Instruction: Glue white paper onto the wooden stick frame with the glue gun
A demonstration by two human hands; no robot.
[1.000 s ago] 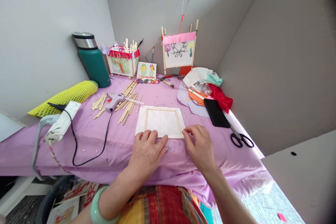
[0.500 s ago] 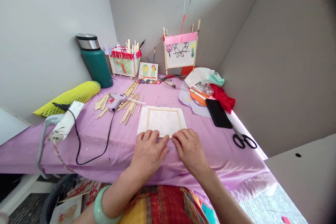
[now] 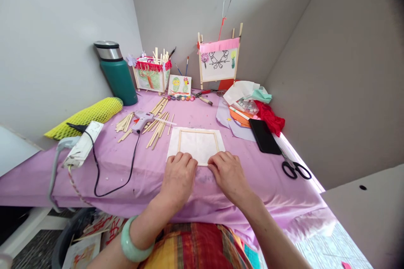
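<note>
with hands (image 3: pixel 202 174) pressing near edge, frame (image 3: pixel 198 141) flat.

On my feed, a green flask (image 3: pixel 117 75) with a steel lid stands upper left of centre. A yellow foam net roll (image 3: pixel 84 116) lies at left, a white power strip (image 3: pixel 82 144) below it. A glue gun (image 3: pixel 141 120) rests on scattered wooden sticks (image 3: pixel 158 126) left of centre, its black cord (image 3: pixel 116 176) trailing down-left. A fringed stick box (image 3: pixel 150 75) and a fringed paper lantern (image 3: pixel 219 61) stand at top centre. A black phone (image 3: pixel 264 136) and scissors (image 3: pixel 295 169) lie right of centre.
</note>
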